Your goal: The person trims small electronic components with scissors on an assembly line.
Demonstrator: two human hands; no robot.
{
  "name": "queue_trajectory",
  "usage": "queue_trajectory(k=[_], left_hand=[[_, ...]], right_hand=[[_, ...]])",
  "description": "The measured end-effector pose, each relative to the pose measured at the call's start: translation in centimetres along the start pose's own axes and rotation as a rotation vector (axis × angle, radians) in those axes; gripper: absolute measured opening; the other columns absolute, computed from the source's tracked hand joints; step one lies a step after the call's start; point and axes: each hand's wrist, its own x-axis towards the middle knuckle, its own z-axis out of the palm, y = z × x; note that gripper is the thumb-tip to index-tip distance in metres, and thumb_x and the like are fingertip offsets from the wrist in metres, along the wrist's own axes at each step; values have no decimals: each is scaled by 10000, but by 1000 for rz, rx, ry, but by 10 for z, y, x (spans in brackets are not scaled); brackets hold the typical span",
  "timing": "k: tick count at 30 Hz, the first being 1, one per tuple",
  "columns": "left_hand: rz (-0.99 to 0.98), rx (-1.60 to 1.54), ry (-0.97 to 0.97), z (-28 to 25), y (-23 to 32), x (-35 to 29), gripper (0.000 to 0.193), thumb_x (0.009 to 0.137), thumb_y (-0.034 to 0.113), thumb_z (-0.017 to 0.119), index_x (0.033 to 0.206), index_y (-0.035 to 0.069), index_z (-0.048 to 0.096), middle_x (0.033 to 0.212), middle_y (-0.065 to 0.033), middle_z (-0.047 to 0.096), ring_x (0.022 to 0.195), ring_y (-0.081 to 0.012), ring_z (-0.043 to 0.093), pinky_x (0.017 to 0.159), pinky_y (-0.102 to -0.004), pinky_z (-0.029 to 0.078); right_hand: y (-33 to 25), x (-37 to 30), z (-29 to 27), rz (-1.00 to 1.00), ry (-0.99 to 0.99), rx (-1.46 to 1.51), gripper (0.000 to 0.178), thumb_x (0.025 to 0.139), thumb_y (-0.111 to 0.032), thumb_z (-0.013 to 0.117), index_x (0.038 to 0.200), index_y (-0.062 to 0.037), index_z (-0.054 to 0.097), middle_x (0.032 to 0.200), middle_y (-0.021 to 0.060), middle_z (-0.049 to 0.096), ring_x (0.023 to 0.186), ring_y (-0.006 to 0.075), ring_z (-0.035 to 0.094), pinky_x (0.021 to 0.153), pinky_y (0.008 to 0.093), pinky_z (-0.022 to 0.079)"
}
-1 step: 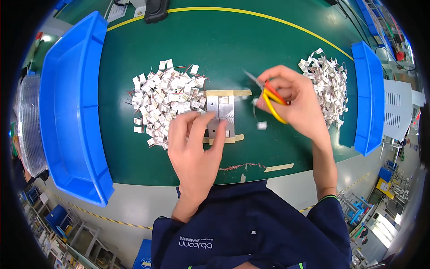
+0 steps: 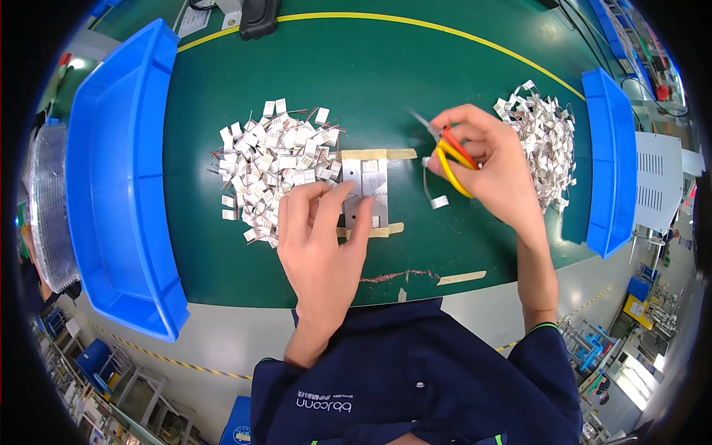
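The right hand [image 2: 486, 167] clasped scissors [image 2: 449, 139], a wired white connector [image 2: 440, 201] dangling beneath. The left hand [image 2: 319, 230] curved over a metal fixture [image 2: 376, 182]; its grip could not be told.

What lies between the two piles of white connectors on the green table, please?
In the head view: a metal block with tape strips, the left hand partly over it, then the right hand holding scissors and a dangling wired connector.

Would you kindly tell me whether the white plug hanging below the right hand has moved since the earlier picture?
Yes: against the upper tape strip on the table, the white plug has shifted slightly rightward and up the picture.
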Motion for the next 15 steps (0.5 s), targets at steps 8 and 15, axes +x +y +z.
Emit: queue_trajectory(k=[8, 15], left_hand=[[124, 112, 27, 6, -6, 3, 247, 646, -55, 729, 857, 31, 635, 922, -43, 551, 737, -222, 509, 598, -344, 431], [133, 47, 91, 4, 1, 5, 248, 631, -78, 720, 836, 27, 628, 907, -46, 557, 740, -213, 520, 589, -327, 421]], right_hand=[[8, -3, 23, -100, 200, 158, 326, 809, 56, 647, 1111, -28, 557, 860, 71, 696, 747, 96, 680, 619, 211, 502], [10, -13, 33, -34, 83, 334, 281, 847, 26, 644, 1110, -15, 556, 846, 59, 687, 700, 43, 636, 558, 181, 455]])
